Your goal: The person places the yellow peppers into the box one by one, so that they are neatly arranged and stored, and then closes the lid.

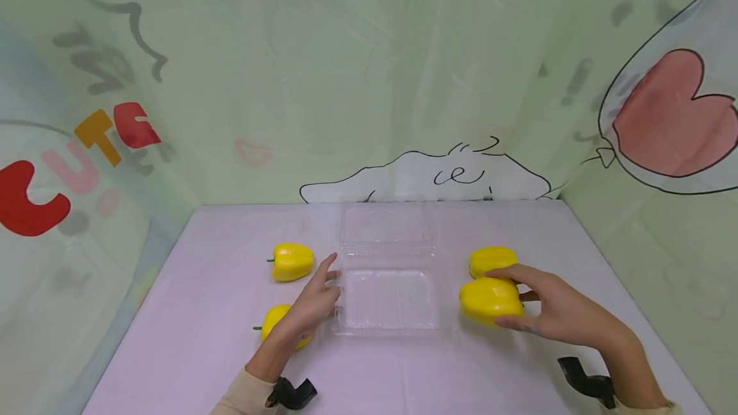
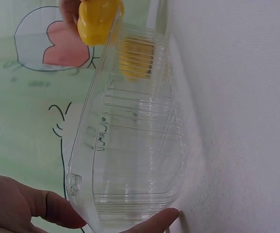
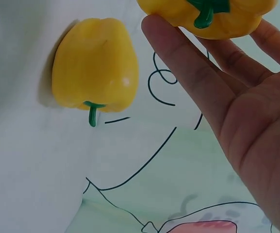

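Observation:
My right hand (image 1: 562, 303) holds a yellow bell pepper (image 1: 490, 300) between thumb and fingers, right of the clear plastic container (image 1: 387, 300). In the right wrist view its green stem faces my palm. A second yellow bell pepper (image 1: 492, 259) lies just behind it on the table. My left hand (image 1: 314, 306) is at the container's left side with fingers spread. In the left wrist view its fingers (image 2: 57, 209) touch the rim and lower edge. The container's hinged lid (image 1: 387, 226) is folded back.
Two more yellow bell peppers lie to the left: one farther back (image 1: 292, 261), one nearer (image 1: 275, 320), partly hidden by my left forearm. A pale cloth covers the table (image 1: 190, 332). Printed curtains (image 1: 346, 82) enclose its back and sides.

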The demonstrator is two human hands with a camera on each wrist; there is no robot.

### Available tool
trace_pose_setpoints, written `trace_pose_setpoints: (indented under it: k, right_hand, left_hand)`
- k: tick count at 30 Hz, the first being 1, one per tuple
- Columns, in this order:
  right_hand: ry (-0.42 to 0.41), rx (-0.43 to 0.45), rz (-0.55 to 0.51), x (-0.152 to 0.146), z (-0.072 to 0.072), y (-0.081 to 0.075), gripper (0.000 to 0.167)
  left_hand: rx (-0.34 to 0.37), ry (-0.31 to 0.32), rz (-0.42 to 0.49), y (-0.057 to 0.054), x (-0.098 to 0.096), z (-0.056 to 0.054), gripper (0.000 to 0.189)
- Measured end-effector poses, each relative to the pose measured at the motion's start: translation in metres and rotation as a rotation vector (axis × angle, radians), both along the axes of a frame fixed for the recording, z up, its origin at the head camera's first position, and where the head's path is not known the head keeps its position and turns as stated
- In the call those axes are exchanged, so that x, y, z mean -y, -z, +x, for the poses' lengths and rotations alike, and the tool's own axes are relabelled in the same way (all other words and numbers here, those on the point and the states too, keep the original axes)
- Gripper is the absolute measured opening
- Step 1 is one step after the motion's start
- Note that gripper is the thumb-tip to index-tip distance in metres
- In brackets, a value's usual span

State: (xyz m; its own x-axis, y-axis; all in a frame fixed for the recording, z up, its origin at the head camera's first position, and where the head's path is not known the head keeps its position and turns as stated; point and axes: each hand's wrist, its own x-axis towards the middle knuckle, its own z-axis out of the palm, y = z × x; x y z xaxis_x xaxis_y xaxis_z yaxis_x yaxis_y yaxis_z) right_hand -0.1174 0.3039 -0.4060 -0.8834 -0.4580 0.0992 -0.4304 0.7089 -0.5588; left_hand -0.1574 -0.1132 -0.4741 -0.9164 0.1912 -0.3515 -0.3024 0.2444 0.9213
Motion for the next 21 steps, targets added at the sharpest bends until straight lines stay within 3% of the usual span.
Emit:
trace_pose_setpoints:
  k: [8, 15, 21]
  right_hand:
    - [-0.051, -0.016, -0.048, 0.017, 0.000, -0.002, 0.063]
    - [-0.034, 0.043, -0.027, 0.035, -0.002, -0.007, 0.065]
    - [-0.060, 0.021, -0.054, 0.052, -0.006, -0.004, 0.064]
  left_hand:
    - [-0.009, -0.002, -0.011, 0.001, 0.001, 0.000, 0.075]
    - [-0.013, -0.013, -0.014, 0.000, 0.000, -0.001, 0.075]
    - [-0.018, -0.010, -0.010, 0.001, 0.001, 0.001, 0.076]
